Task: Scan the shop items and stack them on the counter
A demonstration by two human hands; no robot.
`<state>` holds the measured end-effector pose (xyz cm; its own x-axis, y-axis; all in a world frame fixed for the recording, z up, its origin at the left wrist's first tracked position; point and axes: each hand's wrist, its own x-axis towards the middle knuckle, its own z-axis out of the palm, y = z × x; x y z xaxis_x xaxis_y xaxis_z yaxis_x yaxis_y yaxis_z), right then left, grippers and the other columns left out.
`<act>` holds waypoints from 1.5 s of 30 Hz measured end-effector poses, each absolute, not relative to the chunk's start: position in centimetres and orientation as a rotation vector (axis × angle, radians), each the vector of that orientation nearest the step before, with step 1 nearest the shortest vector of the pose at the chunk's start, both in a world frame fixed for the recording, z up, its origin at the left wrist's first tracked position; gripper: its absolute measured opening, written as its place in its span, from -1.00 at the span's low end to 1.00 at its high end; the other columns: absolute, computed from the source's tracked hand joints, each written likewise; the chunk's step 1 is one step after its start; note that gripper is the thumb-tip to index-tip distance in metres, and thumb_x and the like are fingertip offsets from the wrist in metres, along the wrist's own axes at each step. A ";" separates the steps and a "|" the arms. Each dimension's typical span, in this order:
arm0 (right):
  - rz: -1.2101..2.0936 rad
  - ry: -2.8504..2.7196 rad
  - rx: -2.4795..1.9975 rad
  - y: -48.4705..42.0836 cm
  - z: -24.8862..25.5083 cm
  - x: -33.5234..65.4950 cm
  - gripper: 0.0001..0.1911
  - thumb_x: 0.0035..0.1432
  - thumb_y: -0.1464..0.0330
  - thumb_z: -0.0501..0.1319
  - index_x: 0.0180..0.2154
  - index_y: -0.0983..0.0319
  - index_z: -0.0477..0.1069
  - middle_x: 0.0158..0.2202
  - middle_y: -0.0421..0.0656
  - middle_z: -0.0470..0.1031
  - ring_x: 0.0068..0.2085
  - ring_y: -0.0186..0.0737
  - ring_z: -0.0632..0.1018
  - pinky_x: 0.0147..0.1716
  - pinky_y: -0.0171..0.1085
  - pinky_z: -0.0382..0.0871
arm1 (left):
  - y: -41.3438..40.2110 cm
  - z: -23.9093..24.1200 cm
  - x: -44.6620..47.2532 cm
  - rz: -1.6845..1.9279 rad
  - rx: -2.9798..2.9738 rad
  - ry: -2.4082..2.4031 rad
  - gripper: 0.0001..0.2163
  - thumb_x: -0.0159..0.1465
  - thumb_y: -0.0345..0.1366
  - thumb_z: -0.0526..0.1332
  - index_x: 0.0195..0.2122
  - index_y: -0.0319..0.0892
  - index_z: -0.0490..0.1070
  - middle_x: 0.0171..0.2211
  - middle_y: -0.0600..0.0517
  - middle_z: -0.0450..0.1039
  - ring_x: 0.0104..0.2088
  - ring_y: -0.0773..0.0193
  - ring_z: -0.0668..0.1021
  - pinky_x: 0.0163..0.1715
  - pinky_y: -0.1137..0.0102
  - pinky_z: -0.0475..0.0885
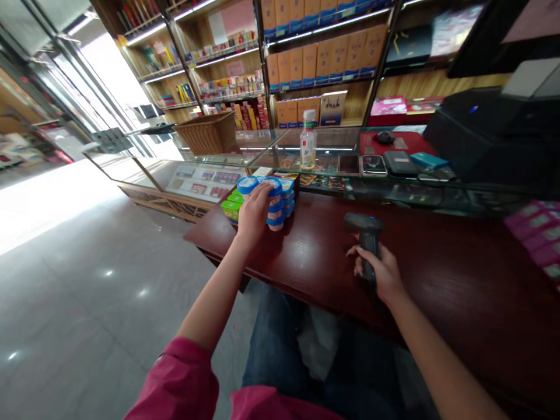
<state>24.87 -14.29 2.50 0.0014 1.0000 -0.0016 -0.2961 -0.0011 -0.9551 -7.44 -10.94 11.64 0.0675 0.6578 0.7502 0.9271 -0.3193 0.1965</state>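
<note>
1. Left of centre, the left hand [256, 213] curves its fingers over the top of stacked blue-lidded tubs [275, 209]; whether it grips one, I cannot tell.
2. Right of centre, the right hand [382, 271] wraps around the handle of a dark handheld scanner [368, 236], its head upward.
3. The tubs stand on a dark red, glossy surface [315, 248], beside green packs [231, 207].
4. In the upper centre, a clear bottle [308, 146] stands upright beyond the tubs.
5. Upper left of it sits a wicker basket [207, 133].
6. Boxes [326, 61] line the shelves along the top.
</note>
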 end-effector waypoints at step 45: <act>0.963 -0.619 -1.089 -30.1 4.3 36.3 -0.56 0.07 0.19 0.41 -0.02 0.16 0.46 -0.31 -0.23 0.57 -0.61 -0.42 0.34 -0.62 -0.33 0.32 | -8.7 2.0 13.3 -1.144 -2.811 -0.982 -0.52 0.41 -0.42 0.06 0.34 -0.05 0.32 0.18 -0.15 0.45 0.22 0.10 0.49 0.22 0.21 0.47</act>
